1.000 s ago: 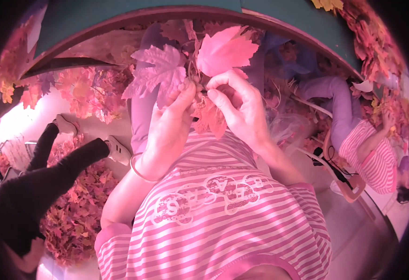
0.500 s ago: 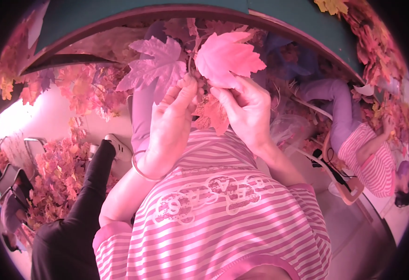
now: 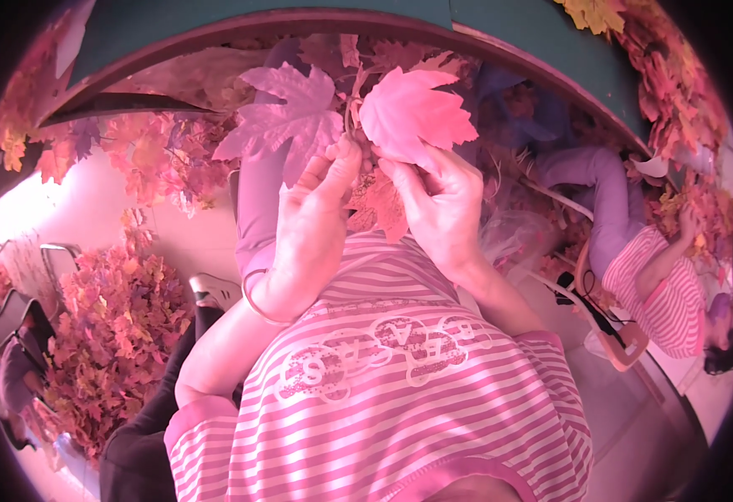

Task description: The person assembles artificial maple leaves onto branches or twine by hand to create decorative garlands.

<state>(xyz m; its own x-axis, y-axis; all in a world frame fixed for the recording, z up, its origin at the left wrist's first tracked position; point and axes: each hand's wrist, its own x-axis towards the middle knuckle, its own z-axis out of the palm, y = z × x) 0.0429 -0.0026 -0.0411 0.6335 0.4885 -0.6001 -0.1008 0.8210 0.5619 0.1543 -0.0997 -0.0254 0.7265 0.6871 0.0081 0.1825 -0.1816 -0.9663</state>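
Note:
Both my hands are raised in front of my chest at an artificial maple-leaf garland. My left hand [image 3: 316,213] is closed, thumb and fingers pinched near the stem [image 3: 353,107], right under a large purple-pink leaf [image 3: 293,117]. At the base of a bright pink leaf [image 3: 416,109], the thumb and fingers of my right hand [image 3: 443,207] are pressed together. A smaller orange-pink leaf [image 3: 380,205] hangs between the two hands. The exact point of contact inside my fingers is partly hidden.
A green table top [image 3: 316,15] curves along the far side. Heaped leaves [image 3: 123,326] lie on the left, near a person's dark-clothed leg [image 3: 144,435]. Leaf garlands [image 3: 161,155] hang beyond. At right sits another person in a striped shirt [image 3: 663,289], beside a chair [image 3: 626,353].
My hands and the leaves have shifted slightly to the right, with the same pinching grip. At left, the other person's dark leg has drawn back, showing more of the leaf heap.

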